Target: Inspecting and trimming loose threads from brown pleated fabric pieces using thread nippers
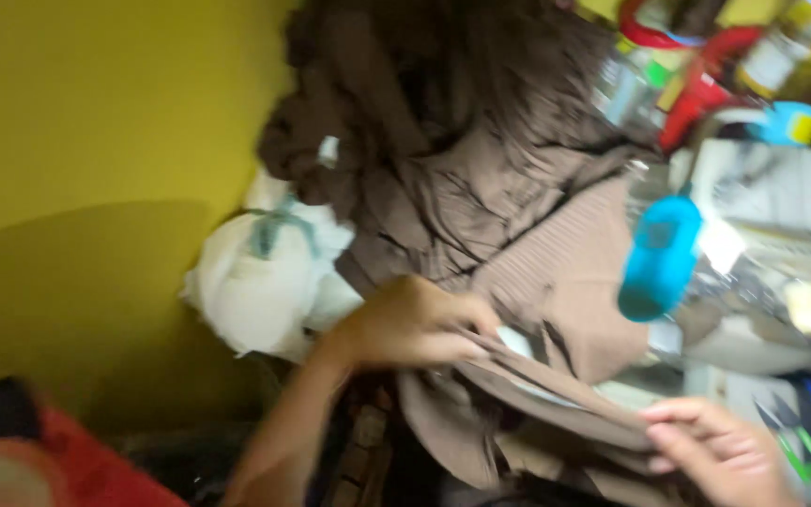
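A crumpled brown ribbed garment hangs and spreads across the middle of the blurred head view. My left hand grips a fold of it near the centre, fingers closed on the cloth. My right hand pinches the garment's lower edge at the bottom right, pulling the fabric taut between both hands. A small white label shows on the cloth between the hands.
A yellow wall fills the left. A white bundle of cloth or bag lies beside the garment. A blue-capped clear bottle and cluttered jars and red items sit at right. A red object is at bottom left.
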